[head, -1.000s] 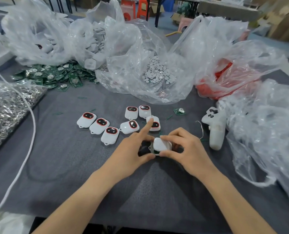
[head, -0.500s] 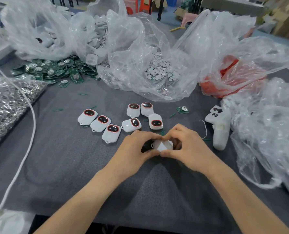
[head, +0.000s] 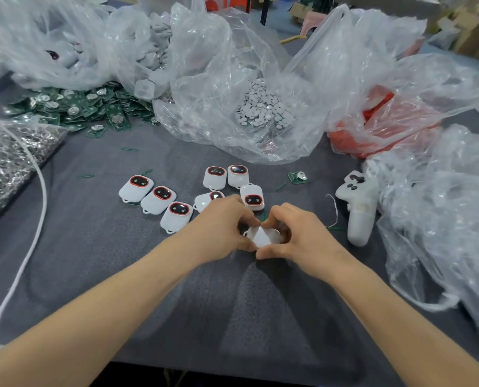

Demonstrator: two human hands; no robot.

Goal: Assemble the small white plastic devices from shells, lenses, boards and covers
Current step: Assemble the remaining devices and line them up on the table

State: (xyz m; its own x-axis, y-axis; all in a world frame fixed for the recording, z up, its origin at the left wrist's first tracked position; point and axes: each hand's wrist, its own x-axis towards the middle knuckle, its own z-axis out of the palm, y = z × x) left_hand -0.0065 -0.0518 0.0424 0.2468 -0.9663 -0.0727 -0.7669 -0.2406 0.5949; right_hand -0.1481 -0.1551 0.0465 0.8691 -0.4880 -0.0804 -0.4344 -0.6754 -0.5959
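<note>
Left hand (head: 218, 227) and right hand (head: 302, 236) with fingers curled, pinching one white device (head: 262, 237) between them, mid tabletop (head: 93, 261); seven finished devices (head: 162, 196) just behind; green boards (head: 73, 107) at far left edge

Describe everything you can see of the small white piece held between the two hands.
The white piece is small, smooth plastic with rounded corners, plain side up; no red-rimmed window shows. The left hand and right hand pinch it from both sides and cover its edges. It is low over the grey table; whether it touches cannot be told.
</note>
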